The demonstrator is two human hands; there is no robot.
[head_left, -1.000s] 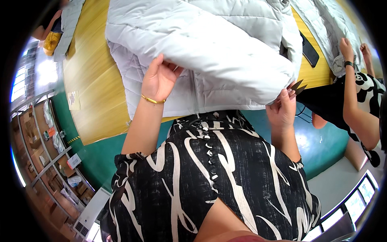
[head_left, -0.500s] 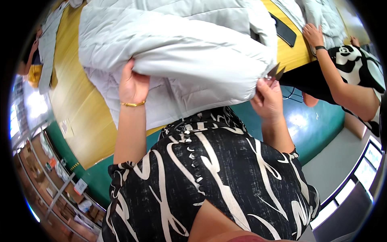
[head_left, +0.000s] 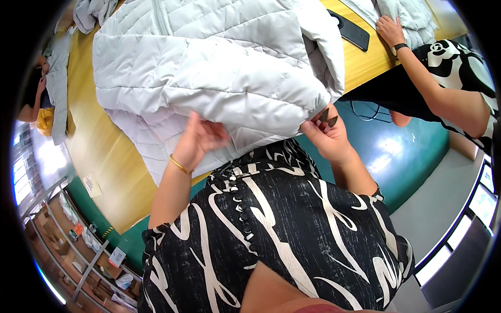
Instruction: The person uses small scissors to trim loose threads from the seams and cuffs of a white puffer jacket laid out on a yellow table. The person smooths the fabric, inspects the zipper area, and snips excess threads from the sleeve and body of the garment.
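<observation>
A light grey quilted puffer jacket lies in folds on the yellow table, a long padded section of it along the near side. My left hand, with a gold bangle at the wrist, is just below that section's lower fold, fingers apart and blurred by motion. My right hand grips the right end of the padded section between thumb and fingers and also holds small dark-bladed snips, their blades pointing up.
A black phone lies right of the jacket. A co-worker's hand rests on another grey garment at upper right. At left another person handles a grey garment. Metal shelving with boxes stands lower left.
My left hand has let go of the upper fold and moved down from it. The padded section and my right hand are lower. The whole view has shifted, with the table scene further left.
</observation>
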